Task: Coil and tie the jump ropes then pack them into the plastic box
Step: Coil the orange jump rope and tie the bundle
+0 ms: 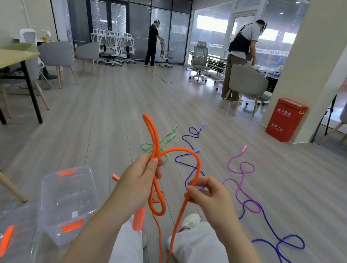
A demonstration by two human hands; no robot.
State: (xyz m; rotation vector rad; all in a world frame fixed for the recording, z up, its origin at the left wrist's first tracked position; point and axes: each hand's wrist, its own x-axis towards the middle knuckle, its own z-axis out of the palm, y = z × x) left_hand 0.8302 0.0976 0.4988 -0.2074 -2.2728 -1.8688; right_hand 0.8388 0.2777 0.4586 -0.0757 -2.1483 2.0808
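Note:
My left hand (141, 175) grips several loops of an orange jump rope (196, 162); loops stick up above the fist and hang below it. My right hand (206, 192) pinches one strand of the same rope, which arcs over from the left hand and runs down to the floor. An orange handle (139, 216) hangs below my left wrist; another orange handle (116, 177) lies on the floor. A clear plastic box (65, 201) with orange latches stands open at lower left, its lid (2, 237) beside it. Green (155, 146), blue (189, 153), pink (241, 172) and dark blue (284, 250) ropes lie loose on the floor.
My white-trousered legs and a shoe (190, 220) are below the hands. A red fire-extinguisher box (285, 120) stands by a pillar at right. A table (4, 60) and grey chairs stand at left. Two people stand far back among office chairs and desks.

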